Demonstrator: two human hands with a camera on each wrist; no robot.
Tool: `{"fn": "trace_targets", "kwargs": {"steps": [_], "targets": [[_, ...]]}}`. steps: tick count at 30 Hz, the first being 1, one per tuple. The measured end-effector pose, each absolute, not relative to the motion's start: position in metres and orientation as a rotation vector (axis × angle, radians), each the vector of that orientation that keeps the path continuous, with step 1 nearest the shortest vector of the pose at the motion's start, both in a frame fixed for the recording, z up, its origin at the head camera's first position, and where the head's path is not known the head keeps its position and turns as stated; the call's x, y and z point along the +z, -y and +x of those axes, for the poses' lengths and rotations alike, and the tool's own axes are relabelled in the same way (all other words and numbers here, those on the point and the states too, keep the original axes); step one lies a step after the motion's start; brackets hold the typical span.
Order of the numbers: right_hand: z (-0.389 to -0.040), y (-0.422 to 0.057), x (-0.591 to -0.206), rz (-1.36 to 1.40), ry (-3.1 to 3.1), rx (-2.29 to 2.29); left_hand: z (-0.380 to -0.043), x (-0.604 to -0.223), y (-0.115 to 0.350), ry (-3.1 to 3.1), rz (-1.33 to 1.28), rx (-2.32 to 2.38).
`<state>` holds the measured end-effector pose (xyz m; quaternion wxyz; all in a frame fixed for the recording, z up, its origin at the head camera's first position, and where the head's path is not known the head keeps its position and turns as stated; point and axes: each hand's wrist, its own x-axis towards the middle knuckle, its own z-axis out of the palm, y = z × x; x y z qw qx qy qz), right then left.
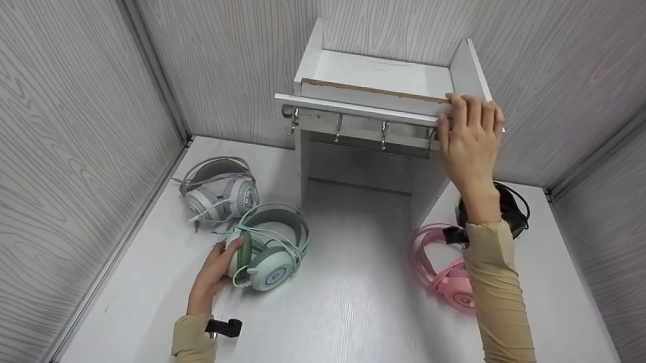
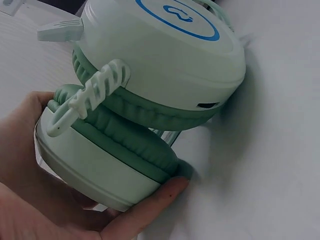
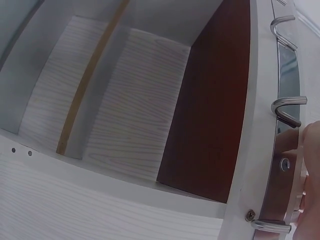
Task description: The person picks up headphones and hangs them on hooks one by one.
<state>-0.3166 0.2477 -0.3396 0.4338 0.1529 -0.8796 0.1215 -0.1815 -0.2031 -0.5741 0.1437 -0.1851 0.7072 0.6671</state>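
Mint-green headphones (image 1: 275, 268) lie on the white tabletop, their thin cable looped over the band. My left hand (image 1: 213, 270) grips one ear cup from the outside; in the left wrist view the thumb and fingers spread around that cup (image 2: 100, 160), which has a dark green cushion. At the back, my right hand (image 1: 473, 148) holds the right end of a metal hook rail (image 1: 359, 122) on the front of a white shelf unit (image 1: 305, 64). Its fingers bend over the top edge, with the thumb beside a hook (image 3: 289, 107). No headphones hang on the visible hooks.
Light grey headphones (image 1: 243, 198) lie at the back left. Pink headphones (image 1: 458, 291) are partly behind the right sleeve, with black headphones (image 1: 512, 213) farther back. Wood-patterned panels (image 1: 54, 134) enclose the table on both sides and behind.
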Motion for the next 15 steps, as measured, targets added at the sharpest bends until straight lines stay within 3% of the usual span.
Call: {"fn": "trace_targets", "kwargs": {"steps": [15], "targets": [[-0.3182, -0.2472, -0.3400, 0.364, 2.182, 0.317, -0.1801, -0.5678, 0.1978, -2.107, -0.562, 1.827]]}}
